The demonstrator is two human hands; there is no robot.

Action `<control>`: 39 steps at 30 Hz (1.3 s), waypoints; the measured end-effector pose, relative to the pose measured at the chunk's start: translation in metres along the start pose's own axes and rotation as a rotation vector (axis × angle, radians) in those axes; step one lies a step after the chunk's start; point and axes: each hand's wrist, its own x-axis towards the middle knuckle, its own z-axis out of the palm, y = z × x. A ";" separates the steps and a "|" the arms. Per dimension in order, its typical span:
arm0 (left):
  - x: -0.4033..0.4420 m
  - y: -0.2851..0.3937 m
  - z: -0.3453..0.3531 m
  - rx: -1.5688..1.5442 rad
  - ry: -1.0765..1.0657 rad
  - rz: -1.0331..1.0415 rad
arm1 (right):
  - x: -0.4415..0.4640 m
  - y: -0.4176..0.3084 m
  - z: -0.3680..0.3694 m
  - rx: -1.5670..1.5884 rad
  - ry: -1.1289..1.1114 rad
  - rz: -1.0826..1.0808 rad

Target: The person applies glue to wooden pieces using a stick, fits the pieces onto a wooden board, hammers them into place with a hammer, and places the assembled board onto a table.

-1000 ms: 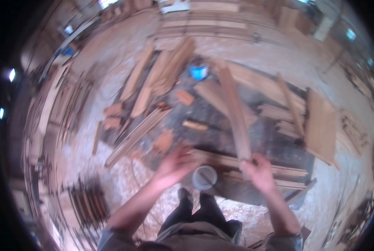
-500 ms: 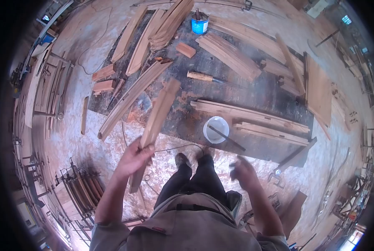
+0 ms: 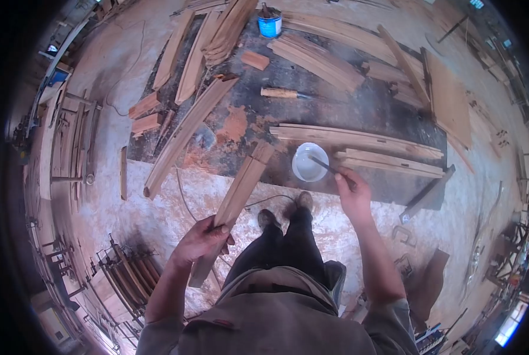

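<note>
Plank (image 3: 240,192) in left hand (image 3: 200,241), lower centre-left of frame, slanting from lower left up toward centre. Thumb lies across its top face, other fingers curled round the far edge. Upper end overlaps the table's near edge in view; can't tell if it touches.

Right hand (image 3: 355,192), right of centre: thumb and fingers pinching the near end of a thin dark stick (image 3: 326,165). Stick's other end is inside white bowl (image 3: 298,170), which sits by the near edge of dark table (image 3: 341,110). Can't make out what's in the bowl.

Around it: long strip (image 3: 359,139) just above the bowl, shorter strip (image 3: 394,164) right of it. Wood-handled tool (image 3: 280,93) lies upper centre, small block (image 3: 255,60) above and left of that, blue can (image 3: 269,27) at top centre. Another long plank (image 3: 190,137) runs diagonally left of centre, lower end past the table edge.
</note>
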 end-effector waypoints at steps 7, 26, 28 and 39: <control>-0.004 0.012 0.006 -0.013 -0.033 -0.004 | -0.004 0.009 0.003 0.084 0.042 0.001; -0.002 0.017 0.005 -0.059 -0.124 -0.073 | -0.035 -0.094 -0.034 0.901 -0.001 0.128; -0.002 0.019 0.006 -0.063 -0.146 -0.067 | -0.034 -0.090 -0.028 0.869 -0.060 0.121; -0.010 0.022 0.000 -0.092 -0.112 -0.103 | -0.028 -0.085 -0.027 0.802 -0.079 0.039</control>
